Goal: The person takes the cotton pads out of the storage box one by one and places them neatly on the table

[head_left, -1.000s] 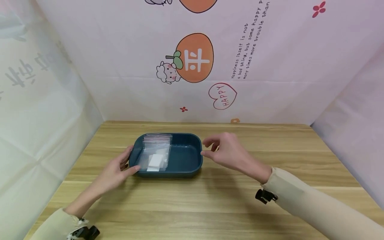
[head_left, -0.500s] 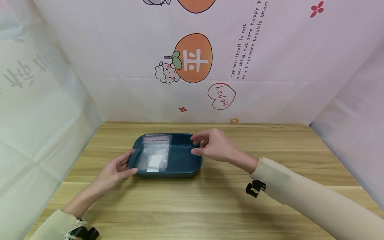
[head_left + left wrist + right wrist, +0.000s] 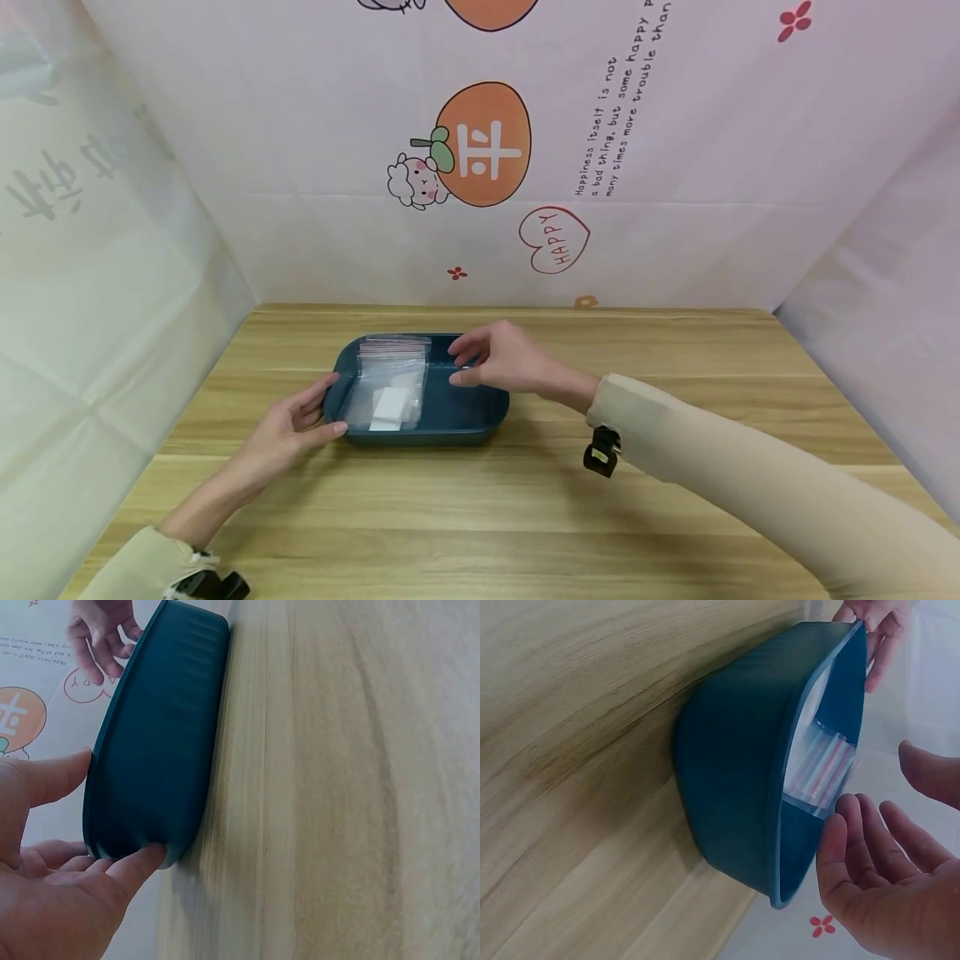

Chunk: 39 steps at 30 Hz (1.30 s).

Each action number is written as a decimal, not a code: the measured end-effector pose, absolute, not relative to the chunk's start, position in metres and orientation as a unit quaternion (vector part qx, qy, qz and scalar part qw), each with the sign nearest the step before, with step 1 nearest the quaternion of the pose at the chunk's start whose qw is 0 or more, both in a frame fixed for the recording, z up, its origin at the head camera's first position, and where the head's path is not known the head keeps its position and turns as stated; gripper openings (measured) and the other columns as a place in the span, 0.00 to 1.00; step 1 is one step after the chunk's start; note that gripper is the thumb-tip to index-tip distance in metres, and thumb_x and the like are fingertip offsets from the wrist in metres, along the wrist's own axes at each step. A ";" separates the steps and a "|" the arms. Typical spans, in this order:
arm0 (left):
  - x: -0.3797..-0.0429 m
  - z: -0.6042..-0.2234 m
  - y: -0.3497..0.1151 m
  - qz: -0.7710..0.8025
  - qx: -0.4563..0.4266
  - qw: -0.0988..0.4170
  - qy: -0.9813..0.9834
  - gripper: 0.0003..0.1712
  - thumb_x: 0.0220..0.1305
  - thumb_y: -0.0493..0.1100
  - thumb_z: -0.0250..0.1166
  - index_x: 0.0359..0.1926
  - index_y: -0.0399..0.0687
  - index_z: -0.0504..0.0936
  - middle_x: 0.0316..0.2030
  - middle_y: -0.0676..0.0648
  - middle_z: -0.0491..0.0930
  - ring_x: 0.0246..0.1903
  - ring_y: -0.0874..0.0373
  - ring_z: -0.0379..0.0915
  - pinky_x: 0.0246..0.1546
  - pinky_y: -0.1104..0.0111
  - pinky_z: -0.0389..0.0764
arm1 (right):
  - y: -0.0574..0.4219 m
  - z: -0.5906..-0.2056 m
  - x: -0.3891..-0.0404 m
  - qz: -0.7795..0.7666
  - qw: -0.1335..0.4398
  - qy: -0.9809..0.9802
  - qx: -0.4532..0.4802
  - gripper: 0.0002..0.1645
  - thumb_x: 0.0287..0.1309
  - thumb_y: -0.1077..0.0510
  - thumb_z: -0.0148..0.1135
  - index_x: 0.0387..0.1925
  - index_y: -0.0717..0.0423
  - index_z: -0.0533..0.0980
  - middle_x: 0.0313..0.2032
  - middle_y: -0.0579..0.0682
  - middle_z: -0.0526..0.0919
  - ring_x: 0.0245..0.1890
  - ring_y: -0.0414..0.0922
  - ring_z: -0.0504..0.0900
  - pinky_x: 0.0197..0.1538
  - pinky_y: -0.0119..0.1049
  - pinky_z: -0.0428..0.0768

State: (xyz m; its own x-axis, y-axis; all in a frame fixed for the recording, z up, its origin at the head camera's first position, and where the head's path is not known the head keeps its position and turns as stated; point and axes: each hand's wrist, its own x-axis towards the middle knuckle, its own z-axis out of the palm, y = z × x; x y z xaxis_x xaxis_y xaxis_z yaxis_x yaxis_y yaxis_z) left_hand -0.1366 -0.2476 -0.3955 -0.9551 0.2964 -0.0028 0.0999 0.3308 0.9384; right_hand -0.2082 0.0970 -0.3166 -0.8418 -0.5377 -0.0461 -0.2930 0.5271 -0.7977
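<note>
A dark teal plastic box with rounded corners stands on the wooden table. Along its left side lies a stack of clear zip-lock bags, with white rectangles showing toward their near end. My left hand holds the box's left end; the left wrist view shows its thumb at the rim and its fingers against the outer wall. Over the right half of the box hovers my right hand, thumb and fingers apart. In the right wrist view nothing is between those fingers, and the bags' seal strips appear beyond them.
The wooden table runs up to a printed white backdrop at the rear. Pale cloth walls close off both sides. A small black camera sits on the right wrist.
My right hand has moved left, from beside the box's right end to above its right half. The left hand stays at the left end, and the bags look unmoved.
</note>
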 end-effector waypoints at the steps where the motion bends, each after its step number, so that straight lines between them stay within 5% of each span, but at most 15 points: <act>1: -0.137 -0.395 -0.248 0.564 0.122 0.089 0.812 0.49 0.74 0.42 0.70 0.83 0.36 0.50 0.81 0.29 0.44 0.78 0.33 0.44 0.66 0.73 0.64 | 0.095 -0.318 -0.210 -0.423 0.149 0.861 -0.240 0.23 0.62 0.59 0.77 0.58 0.59 0.84 0.48 0.53 0.89 0.49 0.47 0.85 0.50 0.40 0.84; 12: -0.141 -0.396 -0.254 0.572 0.115 0.115 0.804 0.51 0.74 0.44 0.70 0.85 0.42 0.48 0.82 0.31 0.41 0.78 0.32 0.42 0.69 0.58 0.62 | 0.063 -0.335 -0.234 -0.423 0.195 0.855 -0.228 0.26 0.63 0.59 0.77 0.60 0.62 0.83 0.47 0.52 0.89 0.47 0.45 0.85 0.48 0.41 0.84; 17: -0.141 -0.396 -0.255 0.585 0.115 0.118 0.794 0.52 0.72 0.42 0.70 0.85 0.41 0.48 0.82 0.30 0.40 0.78 0.30 0.42 0.64 0.70 0.68 | 0.052 -0.345 -0.238 -0.453 0.217 0.838 -0.212 0.27 0.65 0.57 0.76 0.61 0.63 0.82 0.46 0.51 0.89 0.44 0.48 0.86 0.50 0.53 0.83; 24: -0.142 -0.398 -0.255 0.595 0.115 0.121 0.786 0.52 0.72 0.41 0.71 0.85 0.41 0.48 0.81 0.30 0.41 0.78 0.30 0.42 0.60 0.76 0.69 | 0.044 -0.359 -0.247 -0.414 0.207 0.859 -0.221 0.27 0.63 0.55 0.77 0.60 0.63 0.83 0.42 0.51 0.88 0.43 0.44 0.83 0.47 0.36 0.81; 39: -0.143 -0.399 -0.254 0.607 0.116 0.119 0.777 0.52 0.71 0.38 0.71 0.84 0.39 0.48 0.81 0.29 0.41 0.77 0.30 0.44 0.58 0.77 0.71 | 0.026 -0.368 -0.248 -0.365 0.231 0.881 -0.193 0.34 0.61 0.50 0.79 0.66 0.57 0.81 0.33 0.48 0.81 0.32 0.42 0.72 0.36 0.33 0.71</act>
